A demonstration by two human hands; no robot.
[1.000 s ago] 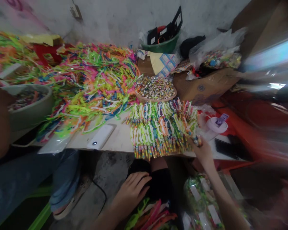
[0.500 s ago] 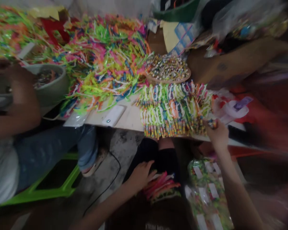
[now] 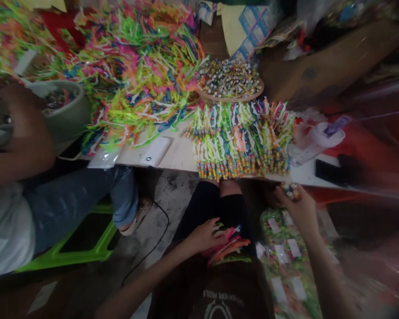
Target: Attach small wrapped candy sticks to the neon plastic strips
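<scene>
My left hand (image 3: pixel 204 237) lies over my lap, its fingers stretched out onto a small bunch of bright plastic strips (image 3: pixel 231 246) in pink, orange and green. Just off the table's front edge, my right hand (image 3: pixel 302 208) is closed around a cluster of small tubes (image 3: pixel 290 190) with whitish ends. On the table, rows of small printed tubes with coloured, white-streaked tails (image 3: pixel 239 141) lie side by side, tube ends toward me. Behind them a round shallow basket (image 3: pixel 232 98) is heaped with more little tubes.
A large pile of bright strips (image 3: pixel 146 71) covers the table's left and back. A white phone-like device (image 3: pixel 157 150), a dark phone (image 3: pixel 330 173) and a plastic cup (image 3: pixel 326 135) are there too. At left, another person's arm (image 3: pixel 29 133) reaches over a grey-green bowl (image 3: pixel 69 104). Bagged packs (image 3: pixel 286 261) stand low right.
My right hand has come down from beside the tube rows to below the table edge, with the tubes in it. My left hand has shifted slightly up and right onto the strips. The view tilted down.
</scene>
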